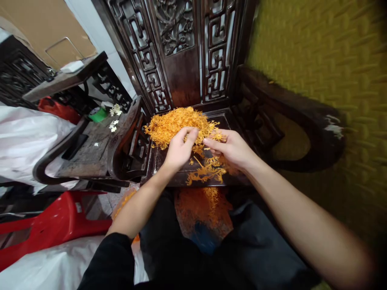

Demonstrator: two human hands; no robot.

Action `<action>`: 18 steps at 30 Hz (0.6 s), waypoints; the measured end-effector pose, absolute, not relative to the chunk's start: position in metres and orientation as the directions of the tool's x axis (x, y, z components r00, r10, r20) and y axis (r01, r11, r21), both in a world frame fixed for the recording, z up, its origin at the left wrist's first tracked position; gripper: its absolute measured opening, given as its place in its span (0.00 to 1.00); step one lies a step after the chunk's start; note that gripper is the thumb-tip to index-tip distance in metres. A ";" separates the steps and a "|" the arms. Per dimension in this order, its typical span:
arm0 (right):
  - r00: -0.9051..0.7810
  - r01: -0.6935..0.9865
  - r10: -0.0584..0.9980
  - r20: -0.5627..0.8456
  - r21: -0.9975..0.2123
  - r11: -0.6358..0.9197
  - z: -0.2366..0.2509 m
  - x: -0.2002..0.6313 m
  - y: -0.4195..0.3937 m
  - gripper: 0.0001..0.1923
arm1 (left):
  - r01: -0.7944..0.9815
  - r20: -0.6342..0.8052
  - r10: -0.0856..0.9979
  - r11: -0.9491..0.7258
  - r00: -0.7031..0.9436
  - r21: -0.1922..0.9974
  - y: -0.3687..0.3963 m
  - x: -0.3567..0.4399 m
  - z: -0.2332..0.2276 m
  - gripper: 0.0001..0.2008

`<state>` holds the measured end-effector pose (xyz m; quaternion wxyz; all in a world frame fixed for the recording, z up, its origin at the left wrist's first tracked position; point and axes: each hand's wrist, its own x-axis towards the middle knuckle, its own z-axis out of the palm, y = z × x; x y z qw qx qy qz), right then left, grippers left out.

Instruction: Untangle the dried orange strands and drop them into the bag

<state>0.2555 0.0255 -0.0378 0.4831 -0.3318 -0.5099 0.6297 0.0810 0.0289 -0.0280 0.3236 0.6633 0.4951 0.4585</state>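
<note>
A heap of small orange, spidery, flower-like pieces (178, 123) lies on the seat of a dark carved wooden chair. My left hand (180, 147) is at the front right of the heap, thumb and fingers closed together; whatever they hold is hidden. Just to its right, my right hand (231, 146) pinches an orange flower-like piece between thumb and fingers. Below both hands, a flat cluster of orange branching pieces (207, 173) rests by the seat's front edge (178, 180).
Past the chair's right arm (320, 121) is a yellow-green woven-textured surface (311, 48). On the left stand a wooden side table (87, 159) with a green tape roll (98, 114), a red plastic stool (57, 217) and white sacks (27, 133). Orange pieces hang below the seat edge.
</note>
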 end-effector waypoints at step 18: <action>-0.232 -0.225 0.961 0.148 -0.970 0.095 -0.010 0.246 -0.011 0.19 | 0.018 0.245 0.863 -0.265 -0.442 0.964 0.059 0.059 -0.017 0.25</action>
